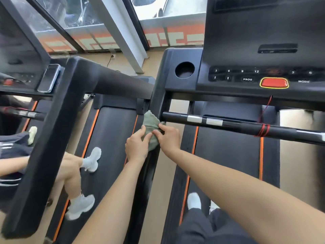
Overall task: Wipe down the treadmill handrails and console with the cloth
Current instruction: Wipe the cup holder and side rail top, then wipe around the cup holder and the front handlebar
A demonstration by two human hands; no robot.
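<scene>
Head view: both hands on the cloth at the top of the handrail.

The left hand (137, 147) gripped the cloth (150, 128) from its left side, fingers curled into the folds. The right hand (169, 138) pinched its right edge between thumb and forefinger. Bunched between the two sets of fingers, the cloth was pressed on the handrail (145, 187), which ran back under both palms towards the person. Just beyond the right fingertips the crossbar (237, 125) began, and further up past them sat the console (246, 50); neither was touched. I took this for the handrail step, early in the job, the cloth perhaps being regathered. The next move, I judged, called for a firm wrap round the rail and a long pull back along it, and later a light touch near the red button (274, 83).
</scene>
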